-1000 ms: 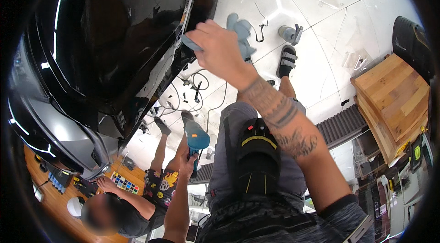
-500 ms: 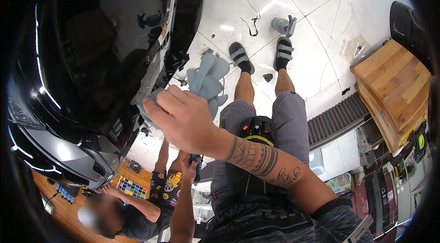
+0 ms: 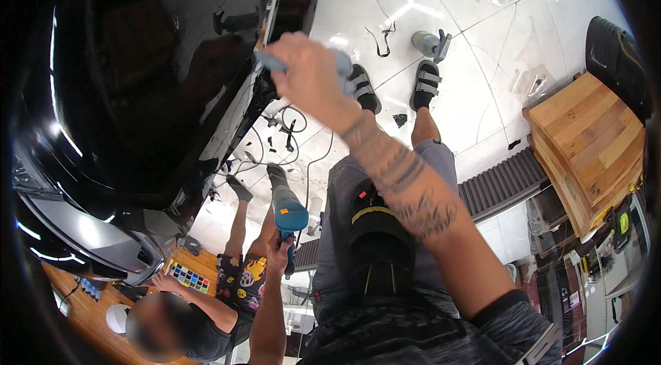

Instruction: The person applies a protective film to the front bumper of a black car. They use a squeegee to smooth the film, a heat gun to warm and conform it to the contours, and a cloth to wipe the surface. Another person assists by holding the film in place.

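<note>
My right hand (image 3: 306, 79), smeared by motion, is closed on a grey-blue cloth (image 3: 270, 61). A fold of the cloth meets the edge of a glossy black car panel (image 3: 158, 97), while the rest hangs on the other side of the hand. Lower down, my left hand (image 3: 277, 253) grips the handle of a blue heat gun (image 3: 290, 219). Its grey nozzle points away from me, toward the floor near another person's feet. Part of the handle is hidden by my fingers.
Another person (image 3: 220, 320) crouches at lower left, one hand at the car's lamp. Cables (image 3: 292, 127) and black scraps lie on the tiles. A spray bottle (image 3: 425, 41) stands by my feet. A wooden-topped stand (image 3: 585, 148) is at the right.
My right hand has swept forward along the panel edge with the cloth. The heat gun, mostly hidden behind my right arm before, now shows in my left hand.
</note>
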Demonstrator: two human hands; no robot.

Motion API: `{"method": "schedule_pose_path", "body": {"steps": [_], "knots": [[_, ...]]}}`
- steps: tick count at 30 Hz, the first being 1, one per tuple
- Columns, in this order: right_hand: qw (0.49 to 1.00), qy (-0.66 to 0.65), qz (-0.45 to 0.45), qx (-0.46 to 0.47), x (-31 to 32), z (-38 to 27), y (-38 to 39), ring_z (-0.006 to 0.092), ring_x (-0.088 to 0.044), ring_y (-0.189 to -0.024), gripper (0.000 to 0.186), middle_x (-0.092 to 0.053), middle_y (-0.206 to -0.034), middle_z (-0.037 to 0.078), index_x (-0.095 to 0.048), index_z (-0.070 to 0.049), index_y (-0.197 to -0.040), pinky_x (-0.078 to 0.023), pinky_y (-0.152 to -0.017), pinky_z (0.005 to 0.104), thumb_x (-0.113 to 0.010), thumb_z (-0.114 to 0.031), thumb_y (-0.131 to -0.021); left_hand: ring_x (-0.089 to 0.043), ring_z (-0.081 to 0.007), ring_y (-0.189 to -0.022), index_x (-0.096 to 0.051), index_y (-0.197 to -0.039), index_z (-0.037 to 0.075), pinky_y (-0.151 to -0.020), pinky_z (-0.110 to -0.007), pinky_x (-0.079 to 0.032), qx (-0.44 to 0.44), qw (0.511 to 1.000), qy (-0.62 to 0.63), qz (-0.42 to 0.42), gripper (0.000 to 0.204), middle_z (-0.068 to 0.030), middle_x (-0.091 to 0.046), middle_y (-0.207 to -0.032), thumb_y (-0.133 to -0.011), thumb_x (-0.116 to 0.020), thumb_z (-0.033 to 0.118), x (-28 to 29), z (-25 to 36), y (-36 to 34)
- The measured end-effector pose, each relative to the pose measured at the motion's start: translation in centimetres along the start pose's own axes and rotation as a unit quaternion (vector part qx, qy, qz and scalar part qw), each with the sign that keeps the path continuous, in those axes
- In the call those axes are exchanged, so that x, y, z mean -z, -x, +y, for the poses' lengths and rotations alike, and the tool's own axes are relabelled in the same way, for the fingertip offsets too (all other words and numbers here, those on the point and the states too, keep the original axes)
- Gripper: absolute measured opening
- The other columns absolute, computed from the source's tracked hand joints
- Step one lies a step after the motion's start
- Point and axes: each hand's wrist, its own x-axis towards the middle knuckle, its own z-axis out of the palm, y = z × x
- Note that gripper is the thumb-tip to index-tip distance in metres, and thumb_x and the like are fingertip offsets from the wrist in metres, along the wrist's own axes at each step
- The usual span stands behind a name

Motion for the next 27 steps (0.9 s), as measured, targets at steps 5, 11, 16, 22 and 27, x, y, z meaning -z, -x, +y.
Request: {"method": "schedule_pose_path", "body": {"steps": [5, 11, 16, 22, 27], "knots": [[0.996, -0.033, -0.019, -0.077, 1.8, 0.4, 1.0, 0.0298, -0.06, -0.081, 0.024, -0.06, -0.083, 0.011, -0.065, -0.005, -0.089, -0.049, -0.064, 0.0403, -0.065, -0.006, -0.065, -0.055, -0.0104, -0.059, -0.057, -0.102, 0.0, -0.054, -0.024, -0.046, 0.011, 0.999, -0.028, 0.02, 0.031, -0.0034, -0.058, -0.077, -0.082, -0.06, 0.022, -0.2, 0.4, 0.5], [0.989, -0.133, -0.005, -0.067, 3.1, -8.2, 3.8, 0.0299, -0.06, -0.078, 0.033, -0.062, -0.083, 0.011, -0.068, -0.006, -0.095, -0.048, -0.061, 0.0398, -0.066, -0.002, -0.063, -0.056, -0.0094, -0.058, -0.058, -0.102, 0.001, -0.053, -0.023, -0.046, 0.022, 0.999, -0.026, 0.025, 0.026, -0.0028, -0.06, -0.078, -0.084, -0.062, 0.02, -0.5, 0.0, 1.3], [0.996, -0.043, -0.014, -0.077, 0.7, -1.4, 1.4, 0.0297, -0.06, -0.077, 0.031, -0.059, -0.079, 0.012, -0.066, -0.003, -0.091, -0.048, -0.06, 0.0397, -0.066, 0.001, -0.061, -0.057, -0.0103, -0.06, -0.056, -0.103, -0.001, -0.054, -0.023, -0.048, 0.033, 0.999, -0.018, 0.028, 0.025, -0.004, -0.059, -0.078, -0.086, -0.06, 0.017, -0.9, 0.2, 1.4], [0.992, -0.107, 0.011, -0.072, 1.2, -6.0, 2.6, 0.0282, -0.06, -0.077, 0.02, -0.06, -0.076, 0.009, -0.068, -0.005, -0.082, -0.048, -0.058, 0.042, -0.063, -0.002, -0.063, -0.056, -0.0105, -0.057, -0.056, -0.102, 0.0, -0.053, -0.024, -0.047, 0.007, 1.0, -0.026, 0.007, 0.025, -0.0035, -0.058, -0.075, -0.085, -0.06, 0.018, -1.1, -0.4, 1.9], [0.997, -0.027, -0.013, -0.068, 2.0, -3.5, 2.0, 0.0286, -0.062, -0.072, 0.024, -0.062, -0.076, 0.012, -0.069, -0.006, -0.086, -0.05, -0.062, 0.0383, -0.063, 0.0, -0.064, -0.056, -0.0102, -0.056, -0.056, -0.098, 0.0, -0.051, -0.024, -0.047, 0.033, 0.999, 0.012, 0.013, 0.021, -0.0025, -0.057, -0.073, -0.083, -0.059, 0.014, -0.3, -2.5, 1.9]]}}
